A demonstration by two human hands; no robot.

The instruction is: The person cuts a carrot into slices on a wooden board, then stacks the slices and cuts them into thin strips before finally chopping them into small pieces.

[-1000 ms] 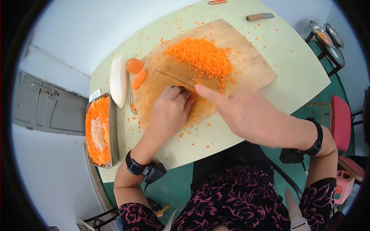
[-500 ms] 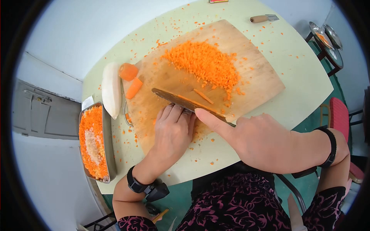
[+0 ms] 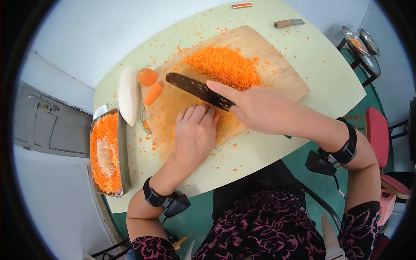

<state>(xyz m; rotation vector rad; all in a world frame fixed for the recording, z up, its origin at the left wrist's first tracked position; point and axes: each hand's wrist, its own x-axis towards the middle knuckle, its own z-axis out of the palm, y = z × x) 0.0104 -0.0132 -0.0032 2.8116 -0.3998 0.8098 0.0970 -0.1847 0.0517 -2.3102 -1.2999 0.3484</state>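
My right hand (image 3: 263,109) grips a kitchen knife (image 3: 193,88), its index finger stretched along the dark, wide blade. Bits of carrot cling to the blade's flat side, which is tilted toward me. Below the knife, my left hand (image 3: 195,132) rests on the wooden cutting board (image 3: 286,80) with fingers curled down over a carrot piece (image 3: 202,101). Only a little orange shows at its fingertips; the rest is hidden. Beyond the blade lies a heap of finely diced carrot (image 3: 225,65). Two carrot chunks, one thick (image 3: 147,77) and one slimmer (image 3: 153,93), sit at the board's left edge.
A peeled white radish (image 3: 128,97) lies left of the board. Near it stands a metal tray (image 3: 124,164) of chopped carrot with paler bits. A wooden-handled peeler-like tool (image 3: 289,23) and a small red object (image 3: 242,5) lie at the far side. A red chair (image 3: 377,136) stands right.
My right hand has raised the knife and moved it away from me, turning the blade's flat side up. The left hand stays curled in nearly the same place. The view has shifted slightly.
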